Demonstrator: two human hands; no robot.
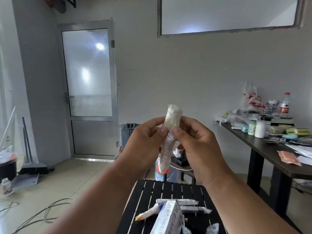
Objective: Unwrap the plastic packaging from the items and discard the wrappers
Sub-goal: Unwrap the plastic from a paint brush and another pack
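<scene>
Head view, wrapped item [168, 137] pinched between thumbs

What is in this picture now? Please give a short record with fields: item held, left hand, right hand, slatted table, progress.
item held: long wrapped item, upright, covered in clear plastic
left hand: left hand pinches its middle
right hand: right hand pinches it opposite
slatted table: black slatted table holds more wrapped items and a white box
progress: wrapper not yet off
</scene>
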